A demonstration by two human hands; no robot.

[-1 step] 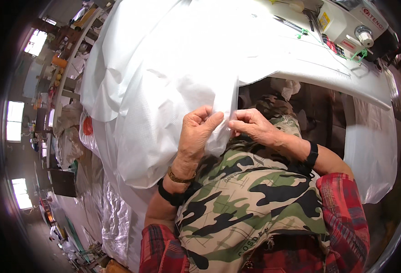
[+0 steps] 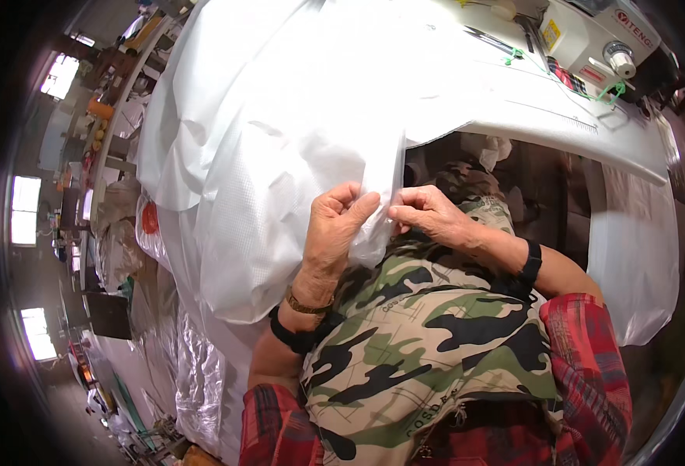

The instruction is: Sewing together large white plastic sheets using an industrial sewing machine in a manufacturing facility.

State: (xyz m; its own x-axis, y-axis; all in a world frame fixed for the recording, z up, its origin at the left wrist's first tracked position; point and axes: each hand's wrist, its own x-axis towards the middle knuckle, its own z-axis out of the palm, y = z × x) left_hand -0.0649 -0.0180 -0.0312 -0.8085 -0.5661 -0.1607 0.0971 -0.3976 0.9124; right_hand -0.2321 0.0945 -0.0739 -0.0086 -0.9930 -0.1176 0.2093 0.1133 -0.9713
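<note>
A large white plastic sheet [image 2: 272, 179] spreads over the table and hangs down over its near edge toward my lap. My left hand [image 2: 336, 225] pinches the sheet's folded right edge between thumb and fingers. Close beside it, my right hand [image 2: 434, 216] pinches the same edge with thumb and forefinger, its other fingers curled. Both hands sit just above my camouflage apron [image 2: 428, 318]. The fold of the sheet runs up and away between the hands, partly see-through there. Its far part is washed out by bright light.
A sewing machine [image 2: 603, 46] stands at the far right on the white tabletop [image 2: 544, 116], with green thread and dark tweezers-like tools [image 2: 488, 39] near it. Another whitish sheet [image 2: 634, 256] hangs at the right. Cluttered shelves [image 2: 117, 116] and crumpled clear plastic [image 2: 198, 373] lie to the left.
</note>
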